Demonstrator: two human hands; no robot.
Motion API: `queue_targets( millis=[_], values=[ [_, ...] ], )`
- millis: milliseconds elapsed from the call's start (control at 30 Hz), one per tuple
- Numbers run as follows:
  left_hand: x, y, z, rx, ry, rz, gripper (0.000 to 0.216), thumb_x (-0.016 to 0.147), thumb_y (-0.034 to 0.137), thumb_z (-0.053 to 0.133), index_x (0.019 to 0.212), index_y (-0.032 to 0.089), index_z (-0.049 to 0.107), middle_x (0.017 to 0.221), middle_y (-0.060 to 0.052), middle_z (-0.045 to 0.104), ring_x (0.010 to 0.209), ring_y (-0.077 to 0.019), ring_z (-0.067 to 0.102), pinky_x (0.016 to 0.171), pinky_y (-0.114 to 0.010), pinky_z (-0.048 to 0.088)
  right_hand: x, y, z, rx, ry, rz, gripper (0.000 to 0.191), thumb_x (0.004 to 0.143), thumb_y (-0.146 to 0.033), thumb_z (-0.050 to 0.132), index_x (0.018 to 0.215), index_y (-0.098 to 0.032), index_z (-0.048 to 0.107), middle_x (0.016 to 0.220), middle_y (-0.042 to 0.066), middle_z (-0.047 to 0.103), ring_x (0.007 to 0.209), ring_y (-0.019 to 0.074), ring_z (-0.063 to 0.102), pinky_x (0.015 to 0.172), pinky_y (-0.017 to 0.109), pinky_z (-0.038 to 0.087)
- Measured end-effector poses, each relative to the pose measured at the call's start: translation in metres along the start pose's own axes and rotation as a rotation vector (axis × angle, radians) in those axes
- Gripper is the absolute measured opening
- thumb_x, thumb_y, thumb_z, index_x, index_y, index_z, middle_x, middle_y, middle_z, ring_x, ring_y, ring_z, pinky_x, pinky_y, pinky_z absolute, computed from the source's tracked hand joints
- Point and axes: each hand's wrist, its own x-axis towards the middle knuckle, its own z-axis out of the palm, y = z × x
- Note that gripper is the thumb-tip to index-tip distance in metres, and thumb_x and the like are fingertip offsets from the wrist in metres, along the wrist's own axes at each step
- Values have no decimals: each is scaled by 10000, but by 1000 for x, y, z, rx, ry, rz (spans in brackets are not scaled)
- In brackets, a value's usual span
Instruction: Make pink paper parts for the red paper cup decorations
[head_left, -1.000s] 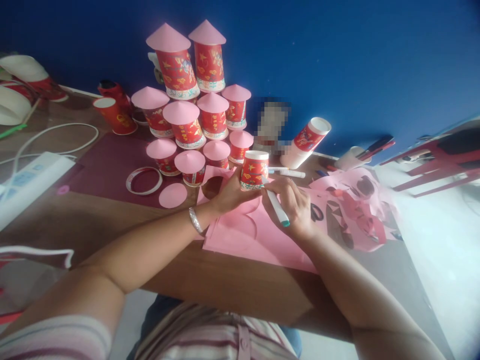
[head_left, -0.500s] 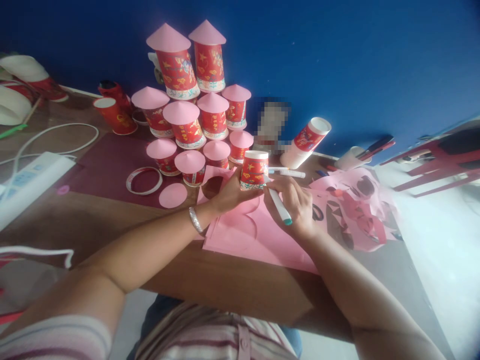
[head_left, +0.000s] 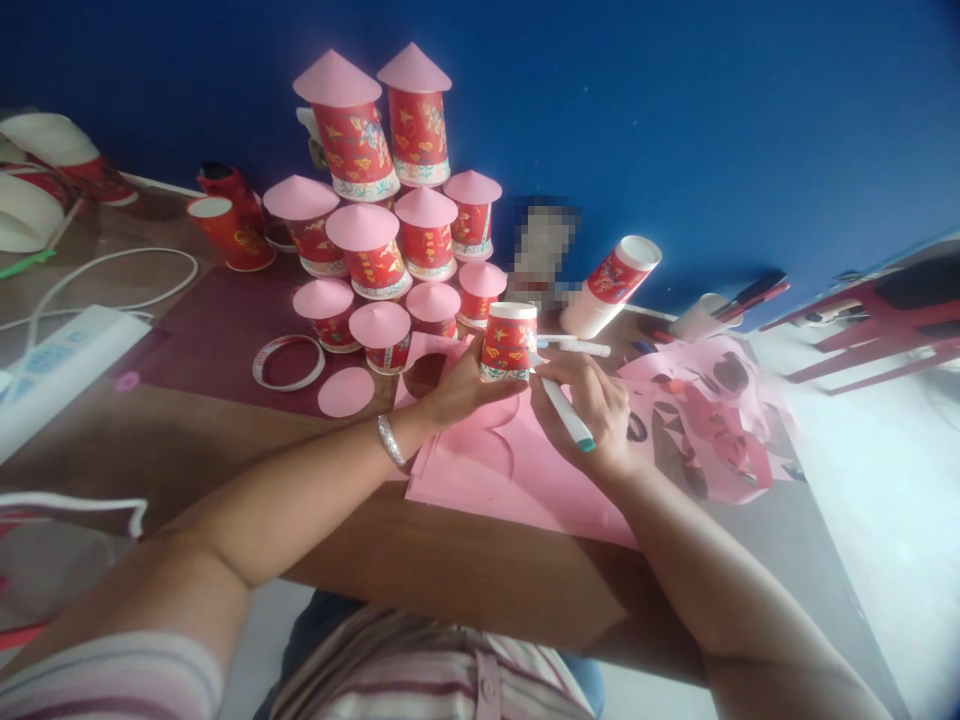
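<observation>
My left hand [head_left: 459, 388] is closed round a red paper cup [head_left: 508, 343] with a white top and green marks along its lower band. Between the fingers of my right hand [head_left: 592, 415] is a white marker pen [head_left: 564, 410] with a green end, its tip close to the cup's right side; I cannot tell whether it touches. Beneath both hands lie sheets of pink paper [head_left: 480, 480]. Just beyond the left hand stand several red cups [head_left: 365, 255] topped with pink paper cones [head_left: 362, 226], stacked in tiers.
A pink paper disc [head_left: 346, 392] and a white ring [head_left: 262, 378] lie to the left. Pink paper scraps [head_left: 739, 440] cover the right side. Behind stands a tilted stack of paper cups [head_left: 615, 285] by the blue wall. A white power strip [head_left: 75, 370] sits far left.
My right hand and the marker have shifted slightly right, the pen's green end moving a little. My left hand holds the cup almost still.
</observation>
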Motion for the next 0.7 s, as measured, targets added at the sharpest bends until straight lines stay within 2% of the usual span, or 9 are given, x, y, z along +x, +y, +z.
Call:
queue_targets(
  millis=[233, 433, 700],
  values=[
    [-1, -3, 0, -62, -19, 15, 760, 785, 608, 1092, 1342, 240, 729, 1331, -111, 817, 1258, -323, 780, 1118, -503, 625, 1, 0, -3, -25, 1, 47, 231, 1074, -55, 670, 1135, -277, 656, 931, -16, 783, 754, 174, 767, 670, 306, 614],
    [-2, -1, 0, -48, -17, -21, 762, 780, 628, 1091, 1311, 232, 715, 1304, -99, 805, 1260, -315, 779, 1145, -514, 608, 0, 1, -2, -8, -23, 55, 175, 1099, -92, 664, 1127, -265, 656, 924, -7, 785, 749, 173, 757, 666, 304, 601],
    [-1, -3, -2, -40, -33, -14, 751, 831, 606, 1067, 1367, 245, 685, 1370, -125, 806, 1291, -330, 785, 1110, -510, 635, -2, 1, -3, -22, -41, 43, 158, 1091, -108, 635, 1088, -262, 670, 871, -13, 762, 714, 173, 746, 644, 314, 588]
  ],
)
